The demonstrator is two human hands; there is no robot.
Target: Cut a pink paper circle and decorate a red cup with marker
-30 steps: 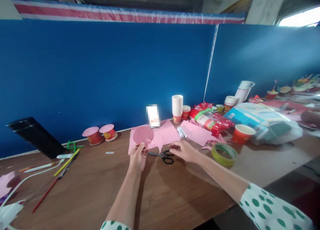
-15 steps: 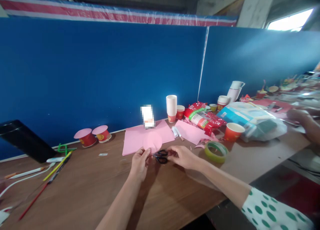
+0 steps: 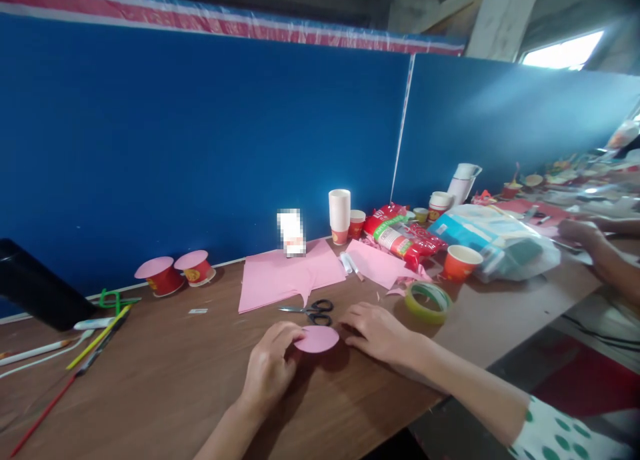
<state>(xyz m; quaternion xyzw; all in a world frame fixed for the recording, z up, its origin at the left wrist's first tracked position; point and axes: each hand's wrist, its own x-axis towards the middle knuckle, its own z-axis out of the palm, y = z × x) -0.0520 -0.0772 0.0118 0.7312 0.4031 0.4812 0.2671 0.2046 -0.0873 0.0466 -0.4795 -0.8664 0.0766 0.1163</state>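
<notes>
In the head view, taking the pink paper disc as the centre of the dial, the left hand was at about eight o'clock, thumb and fingers pinched on the disc's edge. The disc sat low over the brown table; whether it touched the wood could not be told. The right hand lay just beside it at three o'clock, holding nothing visible, its fingers loosely curled and the thumb apart from them. Black-handled scissors lay near, at twelve o'clock, blades pointing to nine. Beyond them, towards eleven, were pink sheets. A yellow tape roll lay between two and three, with an orange cup farther off at two. Well apart, at ten, stood two pink-topped red cups.
</notes>
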